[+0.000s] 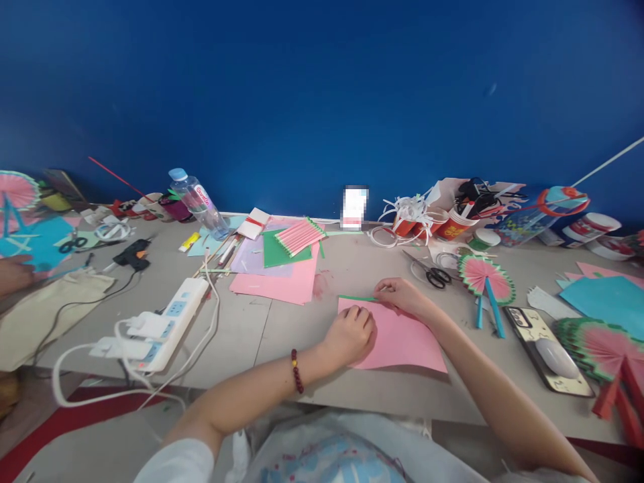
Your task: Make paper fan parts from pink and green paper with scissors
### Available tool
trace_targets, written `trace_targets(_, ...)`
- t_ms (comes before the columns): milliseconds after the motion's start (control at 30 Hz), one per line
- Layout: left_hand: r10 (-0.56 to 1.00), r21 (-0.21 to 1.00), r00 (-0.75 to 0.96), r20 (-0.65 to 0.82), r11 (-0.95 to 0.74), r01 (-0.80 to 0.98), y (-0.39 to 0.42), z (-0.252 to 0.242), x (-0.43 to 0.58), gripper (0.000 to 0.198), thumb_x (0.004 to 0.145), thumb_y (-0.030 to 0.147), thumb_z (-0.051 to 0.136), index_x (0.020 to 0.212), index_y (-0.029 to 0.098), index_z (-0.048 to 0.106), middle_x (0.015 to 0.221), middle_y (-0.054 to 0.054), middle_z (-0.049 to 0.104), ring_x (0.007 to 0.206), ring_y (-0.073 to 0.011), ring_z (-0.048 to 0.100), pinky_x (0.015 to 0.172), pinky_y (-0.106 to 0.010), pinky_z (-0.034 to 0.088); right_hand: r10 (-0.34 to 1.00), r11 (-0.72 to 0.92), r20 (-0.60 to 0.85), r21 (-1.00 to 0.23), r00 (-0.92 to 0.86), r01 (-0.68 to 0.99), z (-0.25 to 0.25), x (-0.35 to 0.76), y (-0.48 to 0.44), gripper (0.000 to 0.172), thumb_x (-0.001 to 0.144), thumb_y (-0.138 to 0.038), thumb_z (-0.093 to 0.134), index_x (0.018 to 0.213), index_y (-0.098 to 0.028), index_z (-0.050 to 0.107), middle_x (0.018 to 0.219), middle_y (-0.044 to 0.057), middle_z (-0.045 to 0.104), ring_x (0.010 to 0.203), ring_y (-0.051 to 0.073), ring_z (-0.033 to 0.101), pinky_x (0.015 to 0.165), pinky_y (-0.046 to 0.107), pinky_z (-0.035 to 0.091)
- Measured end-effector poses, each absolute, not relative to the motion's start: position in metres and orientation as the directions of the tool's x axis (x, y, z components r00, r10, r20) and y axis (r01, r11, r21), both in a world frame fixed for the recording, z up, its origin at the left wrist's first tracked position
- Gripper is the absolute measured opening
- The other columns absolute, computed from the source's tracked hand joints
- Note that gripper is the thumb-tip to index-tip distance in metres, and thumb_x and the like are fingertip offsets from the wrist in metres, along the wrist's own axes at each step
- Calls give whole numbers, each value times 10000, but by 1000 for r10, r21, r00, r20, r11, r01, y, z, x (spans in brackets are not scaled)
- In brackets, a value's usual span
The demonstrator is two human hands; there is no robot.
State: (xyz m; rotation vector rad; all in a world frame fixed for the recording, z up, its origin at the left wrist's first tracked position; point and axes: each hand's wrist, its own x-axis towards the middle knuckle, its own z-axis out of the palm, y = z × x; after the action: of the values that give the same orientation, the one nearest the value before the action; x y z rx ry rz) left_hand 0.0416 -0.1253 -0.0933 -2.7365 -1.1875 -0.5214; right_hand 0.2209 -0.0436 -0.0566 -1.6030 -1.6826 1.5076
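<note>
A sheet of pink paper (402, 339) with a narrow green strip (357, 298) along its far edge lies on the table in front of me. My left hand (351, 334), wearing a dark bead bracelet (296, 370) at the wrist, presses on the paper's left part with curled fingers. At the far edge, my right hand (400, 296) is closed, thumb and fingers pinching the green-edged border of the sheet. Its fingertips partly cover the strip. Just right of that hand rest black-handled scissors (435, 274).
Left of the sheet are a pleated pink paper (300, 236) on coloured sheets, a bottle (198, 201), a power strip (176, 322) with cables and a glue gun (133, 255). Pleated fans (487, 278), a phone (526, 329) and paper cups (455, 225) stand right. Another person's hand (15, 275) shows far left.
</note>
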Motion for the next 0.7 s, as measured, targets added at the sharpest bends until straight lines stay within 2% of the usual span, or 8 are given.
trace_targets(267,702,58,636,320,-685,726,-124,-93,42,249,911,219,402,1053,140,592,950,-116,581,906,-237,521,710,-375,443,870,-172,-371,-847,-326,503,-62,232,-48,195,740,-346,612,815,-166,609,474,-53,545,442,96,507,451,195,394)
trace_targets(533,696,38,653,299,-692,721,-123,-90,40,226,901,247,428,1021,135,583,969,-104,573,900,-239,513,705,-366,440,909,-94,-305,-814,-284,573,-65,232,-50,115,741,-280,557,815,-192,563,499,-57,544,414,102,500,393,192,341)
trace_targets(700,700,50,647,302,-690,722,-121,-94,39,233,869,277,487,1030,134,575,1070,-123,567,930,-244,513,738,-358,448,920,-39,-266,-792,-287,610,-65,232,-51,101,747,-284,546,795,-197,558,540,-51,559,419,98,489,418,200,356)
